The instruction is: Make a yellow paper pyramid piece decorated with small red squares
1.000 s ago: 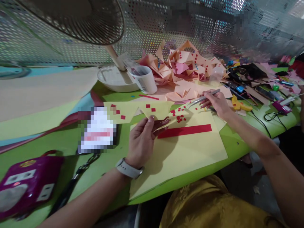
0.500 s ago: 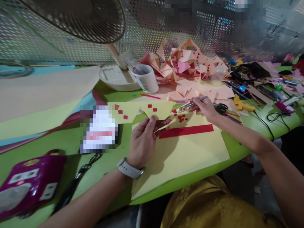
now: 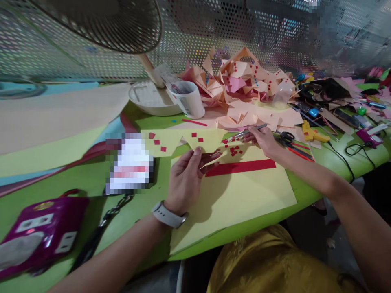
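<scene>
Our left hand (image 3: 185, 177) pinches the pointed lower corner of a yellow paper piece (image 3: 210, 142) between thumb and fingers, and we wear a pale watch (image 3: 169, 214) on that wrist. The piece is raised a little over the table (image 3: 131, 228), just left of the loose red squares (image 3: 234, 151), and two red squares show on its face. Another yellow flap (image 3: 169, 142) with red squares is just to its left; we cannot tell whether the two are joined.

Our right hand (image 3: 263, 140) grasps a pair of tweezers (image 3: 249, 131), tips pointing left toward the loose red squares. We cannot tell whether the tips grip one. Those squares lie scattered beyond a red strip (image 3: 241, 167), which rests across a large yellow sheet (image 3: 244, 199).

Near our right forearm we have scissors (image 3: 286, 137) and a yellow glue gun (image 3: 311, 132). Beyond our hands stand a white cup (image 3: 193, 103) and a heap of folded peach paper (image 3: 244, 75).
</scene>
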`<state>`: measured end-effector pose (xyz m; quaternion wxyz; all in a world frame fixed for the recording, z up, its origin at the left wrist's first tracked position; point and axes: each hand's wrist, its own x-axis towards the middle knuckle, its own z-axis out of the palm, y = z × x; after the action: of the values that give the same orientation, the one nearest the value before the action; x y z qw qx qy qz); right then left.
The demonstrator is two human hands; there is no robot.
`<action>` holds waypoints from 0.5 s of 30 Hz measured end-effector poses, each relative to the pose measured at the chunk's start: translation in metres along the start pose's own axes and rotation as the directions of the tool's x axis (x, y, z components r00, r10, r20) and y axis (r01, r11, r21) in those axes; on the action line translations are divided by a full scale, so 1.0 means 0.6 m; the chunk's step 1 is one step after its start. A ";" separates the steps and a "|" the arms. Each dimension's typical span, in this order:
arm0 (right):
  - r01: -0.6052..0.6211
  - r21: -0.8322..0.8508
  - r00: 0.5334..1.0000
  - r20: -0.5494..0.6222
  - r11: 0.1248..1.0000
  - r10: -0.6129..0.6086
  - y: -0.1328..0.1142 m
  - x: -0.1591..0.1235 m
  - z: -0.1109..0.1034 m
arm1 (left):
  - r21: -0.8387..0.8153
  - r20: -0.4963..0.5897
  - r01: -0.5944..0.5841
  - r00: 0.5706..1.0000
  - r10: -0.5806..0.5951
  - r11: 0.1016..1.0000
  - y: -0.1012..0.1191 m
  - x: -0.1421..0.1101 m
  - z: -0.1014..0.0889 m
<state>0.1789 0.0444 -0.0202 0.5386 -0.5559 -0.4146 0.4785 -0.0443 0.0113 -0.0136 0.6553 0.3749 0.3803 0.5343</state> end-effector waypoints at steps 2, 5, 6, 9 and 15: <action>0.000 0.013 1.000 0.001 1.000 0.000 0.000 0.000 0.001 | -0.004 -0.005 0.007 1.000 -0.007 1.000 0.001 0.000 0.001; 0.008 0.001 1.000 -0.001 1.000 -0.008 -0.002 -0.002 0.003 | 0.000 -0.012 0.004 1.000 -0.004 1.000 0.001 -0.001 0.002; 0.012 -0.004 1.000 -0.001 1.000 -0.012 -0.003 -0.002 0.004 | 0.001 -0.013 0.004 1.000 -0.004 1.000 0.002 -0.001 0.002; 0.039 0.004 0.999 0.008 0.999 -0.039 -0.005 -0.004 0.004 | -0.002 -0.018 0.003 1.000 -0.003 1.000 0.002 -0.001 0.003; 0.069 0.011 0.996 0.049 0.998 -0.069 -0.008 -0.001 0.002 | -0.003 -0.025 -0.020 0.999 0.020 1.000 0.001 -0.002 0.004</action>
<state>0.1778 0.0444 -0.0151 0.5470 -0.5270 -0.4444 0.4750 -0.0425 0.0097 -0.0121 0.6458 0.3709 0.3839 0.5459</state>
